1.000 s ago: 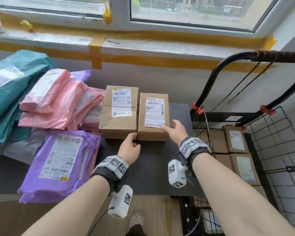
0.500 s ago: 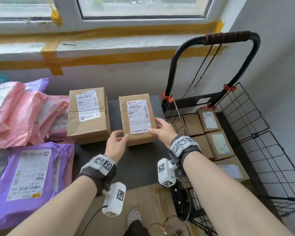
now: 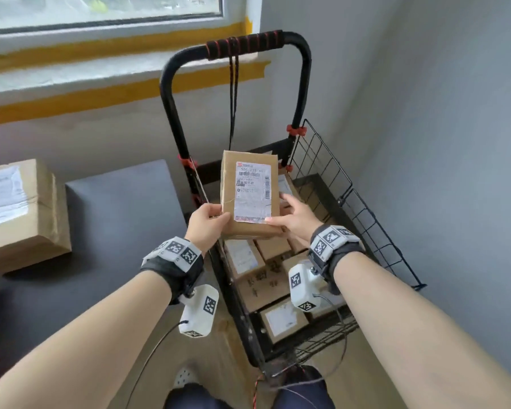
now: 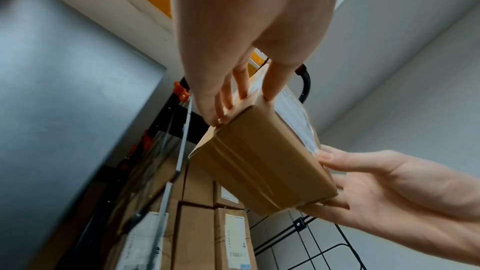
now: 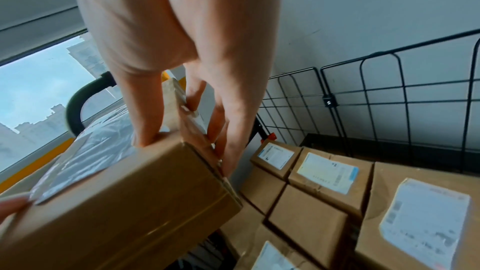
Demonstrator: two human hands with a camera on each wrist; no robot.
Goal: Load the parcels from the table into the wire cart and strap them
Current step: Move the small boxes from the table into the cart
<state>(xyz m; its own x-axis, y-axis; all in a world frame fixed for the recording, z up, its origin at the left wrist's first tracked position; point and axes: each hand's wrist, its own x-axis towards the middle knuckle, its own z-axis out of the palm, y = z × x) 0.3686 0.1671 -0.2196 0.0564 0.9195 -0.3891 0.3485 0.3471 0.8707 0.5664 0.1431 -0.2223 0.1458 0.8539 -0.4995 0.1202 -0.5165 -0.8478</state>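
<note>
A small brown cardboard parcel (image 3: pixel 250 193) with a white shipping label hangs in the air above the black wire cart (image 3: pixel 363 219). My left hand (image 3: pixel 208 221) grips its near left corner, thumb on top and fingers down the side. My right hand (image 3: pixel 295 216) grips the near right corner the same way. The left wrist view shows the parcel (image 4: pixel 262 163) held between both hands; the right wrist view shows its end face (image 5: pixel 124 198). Several brown boxes (image 3: pixel 273 278) lie packed in the cart below. A black strap (image 3: pixel 233 93) hangs from the cart handle (image 3: pixel 245 47).
Another cardboard box (image 3: pixel 18 214) sits on the dark table (image 3: pixel 115 219) at the left. The grey wall (image 3: pixel 440 143) stands close behind the cart's right wire side. A window sill with yellow tape (image 3: pixel 101 93) runs behind the table.
Both hands have lifted the parcel off the table and carried it right, over the cart. The view has swung right, away from the soft mailers.
</note>
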